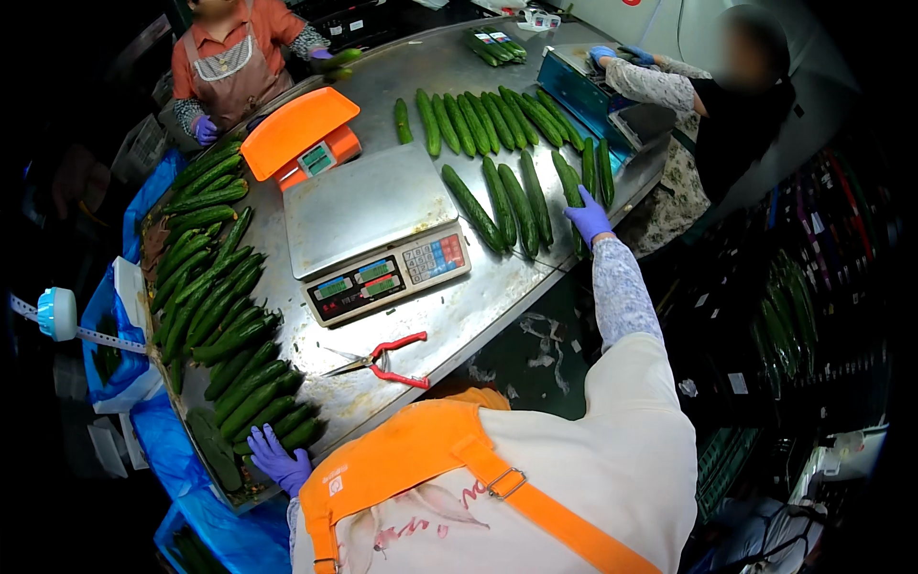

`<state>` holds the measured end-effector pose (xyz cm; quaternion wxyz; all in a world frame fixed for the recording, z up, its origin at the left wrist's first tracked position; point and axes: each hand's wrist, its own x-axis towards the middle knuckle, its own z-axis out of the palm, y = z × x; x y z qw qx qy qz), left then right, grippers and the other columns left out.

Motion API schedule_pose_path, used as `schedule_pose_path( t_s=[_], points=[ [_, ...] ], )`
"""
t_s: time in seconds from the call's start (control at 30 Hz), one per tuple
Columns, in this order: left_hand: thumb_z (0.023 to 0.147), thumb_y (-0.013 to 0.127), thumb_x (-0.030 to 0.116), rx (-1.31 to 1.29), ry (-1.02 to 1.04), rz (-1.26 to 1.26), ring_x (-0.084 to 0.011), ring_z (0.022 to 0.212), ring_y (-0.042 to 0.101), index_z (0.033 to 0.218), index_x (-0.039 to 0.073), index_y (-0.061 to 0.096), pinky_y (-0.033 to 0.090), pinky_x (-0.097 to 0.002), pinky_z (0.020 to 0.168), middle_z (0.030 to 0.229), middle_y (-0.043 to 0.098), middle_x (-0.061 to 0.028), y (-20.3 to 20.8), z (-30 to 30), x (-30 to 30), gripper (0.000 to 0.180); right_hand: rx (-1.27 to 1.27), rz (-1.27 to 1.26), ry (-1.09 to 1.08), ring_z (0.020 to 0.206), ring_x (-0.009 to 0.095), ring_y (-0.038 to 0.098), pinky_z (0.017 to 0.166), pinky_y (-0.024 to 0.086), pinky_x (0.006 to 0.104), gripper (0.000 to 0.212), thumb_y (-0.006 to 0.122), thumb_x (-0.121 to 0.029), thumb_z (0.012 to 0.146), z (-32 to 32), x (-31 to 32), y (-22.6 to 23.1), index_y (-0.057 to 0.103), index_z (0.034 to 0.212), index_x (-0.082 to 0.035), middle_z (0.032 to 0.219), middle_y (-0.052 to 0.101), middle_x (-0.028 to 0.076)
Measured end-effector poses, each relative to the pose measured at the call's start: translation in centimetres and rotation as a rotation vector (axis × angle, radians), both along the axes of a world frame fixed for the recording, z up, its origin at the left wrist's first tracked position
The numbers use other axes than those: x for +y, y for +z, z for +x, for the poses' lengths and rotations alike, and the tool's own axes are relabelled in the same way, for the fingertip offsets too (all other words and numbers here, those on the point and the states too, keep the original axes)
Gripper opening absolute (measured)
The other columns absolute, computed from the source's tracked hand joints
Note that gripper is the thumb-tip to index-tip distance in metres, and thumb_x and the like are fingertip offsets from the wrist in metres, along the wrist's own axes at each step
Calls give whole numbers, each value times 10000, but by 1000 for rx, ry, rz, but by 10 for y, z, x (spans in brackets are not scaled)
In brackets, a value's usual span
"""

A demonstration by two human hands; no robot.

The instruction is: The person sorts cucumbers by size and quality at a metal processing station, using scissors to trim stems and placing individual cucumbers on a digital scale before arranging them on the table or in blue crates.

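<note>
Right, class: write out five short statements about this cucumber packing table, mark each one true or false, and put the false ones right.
1. The right hand rests on a cucumber at the table's right edge. True.
2. The left hand holds the scissors. False: they lie free on the table, and that hand is at the cucumber pile.
3. Both hands wear purple gloves. True.
4. Cucumbers lie on the scale. False: its pan is bare.
5. The scissors have blue handles. False: red.

We see a scuffed, dull-shining metal tabletop, a smooth steel scale, glossy cucumbers and rubbery gloves.
</note>
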<state>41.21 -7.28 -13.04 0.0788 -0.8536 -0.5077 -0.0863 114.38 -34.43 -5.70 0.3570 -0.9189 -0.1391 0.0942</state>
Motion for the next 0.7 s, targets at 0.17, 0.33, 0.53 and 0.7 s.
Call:
schedule_pose_path(
  t_s=[0.17,0.33,0.53,0.7],
  points=[
    [660,584,228,-1,46,-96,-351,1465,163,1494,130,320,126,-539,1163,1574,240,-132,20,9,-7,880,-84,-341,-113,1174,386,565,1009,446,428,828,731,-368,715,36,27,-26,393,1466,-293,1286,557,273],
    [669,576,214,-5,22,-99,-354,1465,163,1482,120,342,137,-548,1160,1570,250,-132,23,12,-3,851,-43,-540,-189,1201,410,515,976,456,521,770,694,-410,811,39,45,-35,304,1474,-429,1341,469,204],
    [673,570,216,-31,8,-69,-358,1462,166,1488,114,326,129,-553,1160,1570,251,-127,18,9,-7,857,-118,-669,-168,1195,418,518,912,477,541,769,640,-522,839,39,63,-42,233,1489,-464,1355,441,220],
    [684,642,244,-152,-18,-44,-385,1399,276,1427,111,406,197,-548,1111,1516,331,-169,37,18,-25,791,-312,-734,-201,1150,478,533,940,438,581,548,503,-559,881,39,101,-31,463,1351,-279,1290,505,291]
  ],
)
